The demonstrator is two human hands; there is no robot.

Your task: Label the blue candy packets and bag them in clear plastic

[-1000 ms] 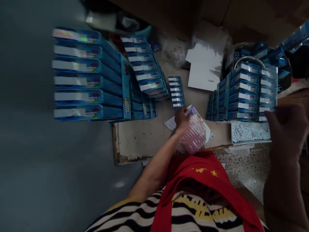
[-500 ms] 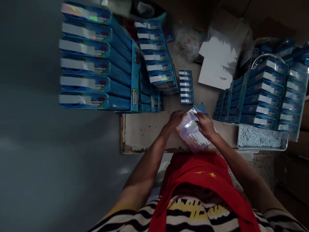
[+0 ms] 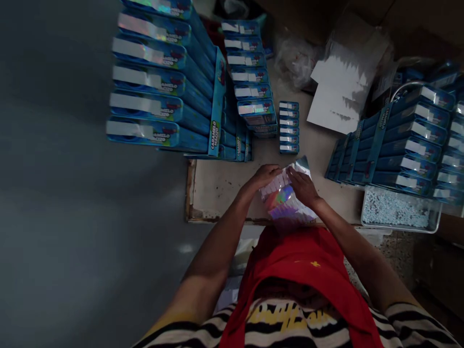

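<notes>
A shiny, rainbow-reflecting sheet (image 3: pixel 290 208) with a row of pale squares along its upper strip lies tilted near the table's front edge. My left hand (image 3: pixel 268 175) is closed on the upper left end of that strip. Across the strip's right part lies my right hand (image 3: pixel 303 188), its fingers close together and seeming to grip the upper edge; its thumb is hard to make out. Just beyond the hands stands a small column of blue boxes (image 3: pixel 289 127) with white labels.
Tall blue box stacks (image 3: pixel 145 104) stand at the left, with more blue boxes (image 3: pixel 253 77) behind. Further blue boxes (image 3: pixel 413 140) are at the right, beside a clear tray (image 3: pixel 438 217) of small pale pieces. White card sheets (image 3: pixel 335 94) and crumpled plastic (image 3: pixel 295 60) lie at the back.
My right fingers have flattened along the sheet's upper strip, where they were bent before. More of the squares now show between my hands. The view has shifted slightly.
</notes>
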